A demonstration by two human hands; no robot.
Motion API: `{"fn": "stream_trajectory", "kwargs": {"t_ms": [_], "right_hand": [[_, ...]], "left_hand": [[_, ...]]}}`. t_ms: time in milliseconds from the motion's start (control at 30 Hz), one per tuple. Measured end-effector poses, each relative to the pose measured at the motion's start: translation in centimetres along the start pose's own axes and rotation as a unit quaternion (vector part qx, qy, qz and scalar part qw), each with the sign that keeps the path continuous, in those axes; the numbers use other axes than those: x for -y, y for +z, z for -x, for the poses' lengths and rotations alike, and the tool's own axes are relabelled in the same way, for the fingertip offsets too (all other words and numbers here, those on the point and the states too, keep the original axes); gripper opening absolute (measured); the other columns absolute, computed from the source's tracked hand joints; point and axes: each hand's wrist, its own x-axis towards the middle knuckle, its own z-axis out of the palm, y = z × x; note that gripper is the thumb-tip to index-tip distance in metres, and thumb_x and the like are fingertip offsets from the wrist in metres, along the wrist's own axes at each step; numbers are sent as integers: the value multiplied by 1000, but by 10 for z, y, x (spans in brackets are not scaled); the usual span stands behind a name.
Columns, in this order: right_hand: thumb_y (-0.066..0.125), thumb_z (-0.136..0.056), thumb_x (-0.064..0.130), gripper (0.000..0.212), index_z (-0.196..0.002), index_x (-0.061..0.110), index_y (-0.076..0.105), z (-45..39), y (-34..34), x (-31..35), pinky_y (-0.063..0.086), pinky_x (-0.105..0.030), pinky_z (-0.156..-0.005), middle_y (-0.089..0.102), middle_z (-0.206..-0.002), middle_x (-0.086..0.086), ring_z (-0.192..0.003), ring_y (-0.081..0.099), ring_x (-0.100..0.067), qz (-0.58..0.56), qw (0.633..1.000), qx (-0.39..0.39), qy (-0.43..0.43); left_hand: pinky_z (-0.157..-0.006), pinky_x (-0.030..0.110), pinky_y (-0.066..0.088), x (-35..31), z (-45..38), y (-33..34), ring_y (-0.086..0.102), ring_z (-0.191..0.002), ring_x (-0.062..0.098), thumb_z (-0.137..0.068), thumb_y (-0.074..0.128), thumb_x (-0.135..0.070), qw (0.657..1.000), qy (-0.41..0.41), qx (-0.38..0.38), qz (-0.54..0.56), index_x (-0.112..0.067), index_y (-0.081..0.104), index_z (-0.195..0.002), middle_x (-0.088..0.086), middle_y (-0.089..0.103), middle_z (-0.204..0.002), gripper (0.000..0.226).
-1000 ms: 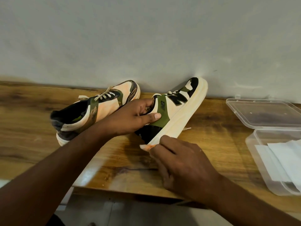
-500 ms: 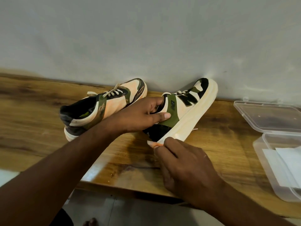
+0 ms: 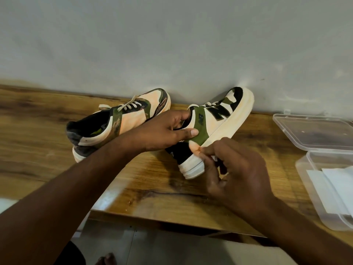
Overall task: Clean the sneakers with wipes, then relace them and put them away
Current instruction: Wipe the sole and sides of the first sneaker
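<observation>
Two cream, green and black sneakers are on the wooden table [image 3: 47,131] against the wall. The left sneaker [image 3: 118,123] lies laced, heel toward me. The right sneaker [image 3: 215,127] is tilted on its side, toe up against the wall. My left hand [image 3: 168,129] grips its collar, thumb on the green side panel. My right hand [image 3: 235,169] pinches a small wadded wipe [image 3: 193,146] against the heel, just above the white sole.
At the right stands a clear plastic box [image 3: 305,169] holding white wipes [image 3: 332,186], with its open lid [image 3: 313,131] lying flat behind it. The grey wall runs close behind the sneakers. The table's front edge and the floor lie below my arms.
The right sneaker's heel has tipped up, showing more of its white sole end. My right hand with the wipe has moved up from the table-level heel edge onto the heel side.
</observation>
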Motion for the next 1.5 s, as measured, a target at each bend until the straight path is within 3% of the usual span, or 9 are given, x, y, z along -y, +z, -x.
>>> {"fn": "stream_trajectory", "kwargs": {"t_ms": [167, 233, 333, 467, 567, 700, 800, 1167, 1500], "right_hand": [[67, -93, 18, 9, -98, 14, 73, 2, 3, 15, 44, -32, -50, 63, -86, -1, -68, 55, -19, 50, 997, 7, -54], [68, -88, 21, 17, -103, 14, 73, 8, 8, 26, 34, -27, -53, 60, -88, -3, -74, 54, -20, 102, 985, 65, -121], [81, -77, 25, 33, -107, 16, 72, 14, 15, 33, 43, -30, -51, 60, -94, -3, -83, 58, -21, 136, 969, 133, -157], [68, -87, 20, 19, -106, 18, 71, 10, 10, 20, 30, -27, -55, 57, -88, -1, -73, 54, -20, 84, 987, 60, -119], [68, -94, 13, 14, -105, 11, 76, 2, 6, 1, 42, -29, -55, 65, -88, -1, -72, 55, -15, 6, 997, -20, -76], [73, -97, 11, 10, -102, 4, 77, -18, -14, -32, 42, -16, -59, 70, -86, -2, -69, 56, -6, -86, 979, -182, 39], [71, -100, 18, 9, -103, 12, 77, -27, -32, -66, 49, -35, -54, 72, -81, -2, -63, 64, -22, -108, 955, -234, 147], [75, -92, 14, 14, -94, 27, 80, -14, -44, -104, 54, -23, -60, 73, -77, 14, -68, 67, -7, -75, 956, -109, 263], [74, -91, 10, 17, -94, 23, 83, -3, -64, -104, 54, -22, -66, 75, -74, 11, -69, 71, -6, -83, 941, -76, 320]], "left_hand": [[-79, 16, 54, 2, 0, -1, 73, -94, 2, -105, 56, -2, 1000, -6, -2, -6, -9, 63, -126, -8, 77, -105, 23], [-81, 16, 55, 3, 0, -2, 74, -97, 2, -105, 55, 0, 1000, -10, 3, 6, -7, 62, -129, -6, 77, -109, 26], [-89, 20, 56, 2, 1, -4, 73, -108, 9, -104, 56, 0, 1000, -4, 9, 6, -6, 61, -133, 0, 76, -121, 30], [-102, 38, 55, 0, 0, -12, 71, -117, 23, -99, 65, -15, 999, 16, 25, -31, -4, 62, -132, 8, 75, -125, 35], [-103, 45, 55, -7, 3, -17, 73, -110, 28, -96, 69, -18, 995, 34, 41, -79, -1, 66, -117, 13, 76, -113, 28], [-83, 28, 49, -19, 6, -15, 63, -84, 2, -95, 75, -16, 968, 104, 68, -220, -16, 70, -91, -10, 66, -82, 7], [-89, 34, 36, -24, 6, -11, 53, -85, -6, -88, 74, -36, 915, 148, 58, -371, -39, 61, -83, -27, 60, -79, 14], [-104, 45, 26, -28, 0, -19, 60, -107, 18, -78, 84, -11, 844, 128, -77, -515, -35, 79, -108, -13, 75, -98, 38], [-81, 49, 45, -12, -8, -11, 62, -106, 33, -73, 82, 1, 789, 181, -185, -558, -17, 82, -103, 0, 74, -104, 34]]}}
